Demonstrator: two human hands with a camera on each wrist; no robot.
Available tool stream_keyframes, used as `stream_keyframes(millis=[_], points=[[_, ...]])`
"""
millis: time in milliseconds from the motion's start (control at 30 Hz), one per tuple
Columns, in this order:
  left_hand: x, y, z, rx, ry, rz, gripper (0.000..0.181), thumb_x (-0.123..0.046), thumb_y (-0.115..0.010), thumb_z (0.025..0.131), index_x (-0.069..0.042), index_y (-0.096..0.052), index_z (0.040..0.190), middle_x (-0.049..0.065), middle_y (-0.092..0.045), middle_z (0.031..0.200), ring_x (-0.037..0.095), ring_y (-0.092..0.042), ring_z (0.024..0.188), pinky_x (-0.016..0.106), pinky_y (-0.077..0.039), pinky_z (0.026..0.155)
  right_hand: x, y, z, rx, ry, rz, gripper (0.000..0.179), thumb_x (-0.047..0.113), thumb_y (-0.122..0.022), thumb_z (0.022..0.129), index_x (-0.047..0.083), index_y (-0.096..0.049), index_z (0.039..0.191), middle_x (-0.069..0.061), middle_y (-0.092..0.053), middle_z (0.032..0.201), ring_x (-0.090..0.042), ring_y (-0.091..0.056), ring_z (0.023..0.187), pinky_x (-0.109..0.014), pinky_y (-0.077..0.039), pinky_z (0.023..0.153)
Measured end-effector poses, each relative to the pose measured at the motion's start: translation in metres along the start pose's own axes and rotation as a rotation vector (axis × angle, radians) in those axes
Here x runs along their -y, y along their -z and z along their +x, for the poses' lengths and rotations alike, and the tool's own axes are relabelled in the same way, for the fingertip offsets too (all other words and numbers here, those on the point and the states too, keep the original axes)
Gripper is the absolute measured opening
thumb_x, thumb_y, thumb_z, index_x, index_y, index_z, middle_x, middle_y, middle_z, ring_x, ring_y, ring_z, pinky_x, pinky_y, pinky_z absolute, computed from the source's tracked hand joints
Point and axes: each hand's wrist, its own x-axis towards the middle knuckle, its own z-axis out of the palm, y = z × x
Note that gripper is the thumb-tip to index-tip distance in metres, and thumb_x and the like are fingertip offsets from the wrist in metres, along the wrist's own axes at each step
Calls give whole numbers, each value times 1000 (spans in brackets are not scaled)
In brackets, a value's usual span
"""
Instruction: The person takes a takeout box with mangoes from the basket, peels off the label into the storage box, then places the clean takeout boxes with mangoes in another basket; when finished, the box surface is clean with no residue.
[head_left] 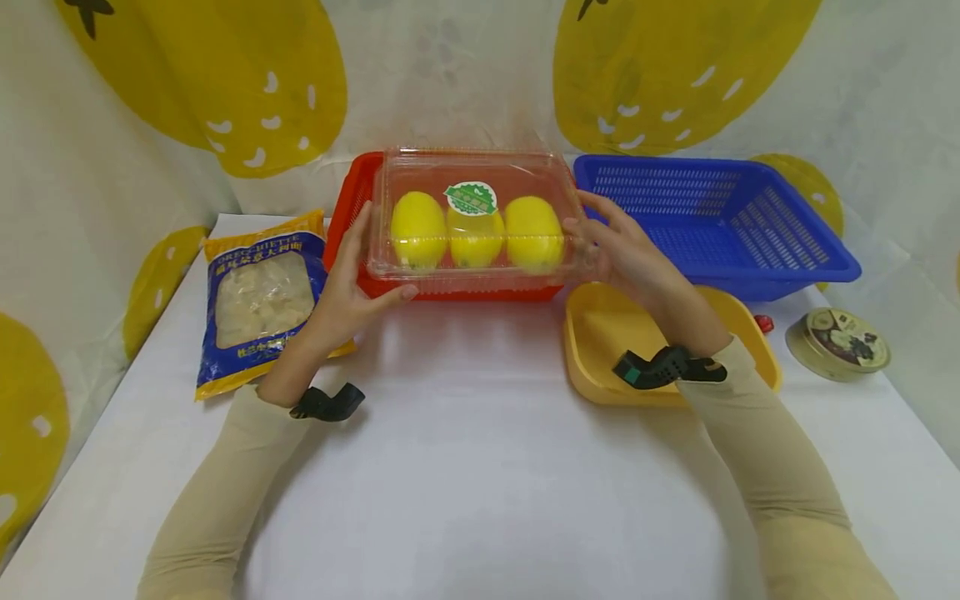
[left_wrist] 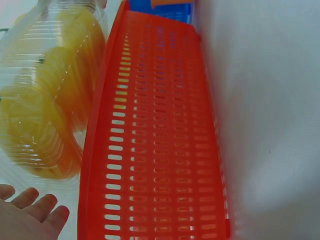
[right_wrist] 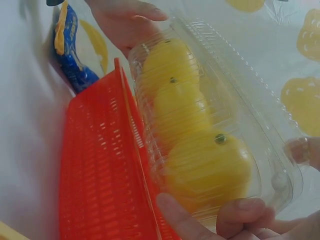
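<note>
Our right hand [head_left: 630,254] gripped the fruit box [head_left: 474,204] and our left hand [head_left: 347,292], fingers straight, touched it, maybe to stop tipping.

Between left hand [head_left: 348,287] and right hand [head_left: 633,258], a box [head_left: 540,171] of three fruits [head_left: 475,233] overlaps a basket [head_left: 358,183], viewed from above. Left lies a pasta bag [head_left: 262,300]; right, a tub [head_left: 588,350] in front of a second basket [head_left: 757,225], then a tin [head_left: 840,343]

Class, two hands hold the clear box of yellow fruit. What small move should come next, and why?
Probably ease the clear box forward over the red basket: the left grip and right grip support its ends, and the left-wrist view shows it on the near side of the rim.
</note>
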Motion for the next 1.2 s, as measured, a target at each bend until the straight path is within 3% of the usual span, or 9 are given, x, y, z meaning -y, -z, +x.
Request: stream_keyframes(millis=[233, 467, 733, 967, 1200], points=[[0, -3, -5, -3, -89, -1, 116, -68, -69, 71, -19, -9, 158, -7, -15, 162, 10, -13, 148, 49, -16, 119, -6, -1, -15, -20, 3, -11, 63, 23, -54, 100, 18, -21, 154, -5, -45, 130, -13, -59, 99, -25, -56, 81], [-4, -4, -14, 4, -112, -95, 120, -68, -71, 70, -16, -9, 158, -8, -14, 163, 12, -13, 149, 58, -15, 117, -11, -3, -29, -37, 13, -47, 64, 24, -54, 100, 21, -21, 155, -9, -31, 151, -24, -47, 118, -22, -54, 85], [-8, -7, -23, 32, -103, -314, 115, -67, -68, 76, -13, -9, 158, -4, -11, 164, 17, -8, 150, 51, -25, 114, -19, -7, -47, -50, 9, -99, 65, 29, -54, 100, 28, -19, 155, -10, -40, 143, -24, -46, 121, -22, -52, 91], [-10, -4, -24, 78, -131, -327, 104, -66, -61, 83, -9, -14, 157, 4, -18, 162, 25, -18, 149, 54, -18, 117, -29, -4, -57, -45, 48, -50, 61, 23, -51, 101, 22, -21, 154, -10, -45, 136, -22, -51, 115, -24, -53, 90], [-6, -2, -23, 116, -155, -342, 98, -56, -63, 88, -8, -13, 157, 7, -19, 162, 30, -25, 146, 41, -28, 116, -39, -2, -70, -43, 54, -56, 60, 21, -52, 101, 23, -23, 154, -7, -48, 128, -16, -59, 105, -25, -55, 85]])
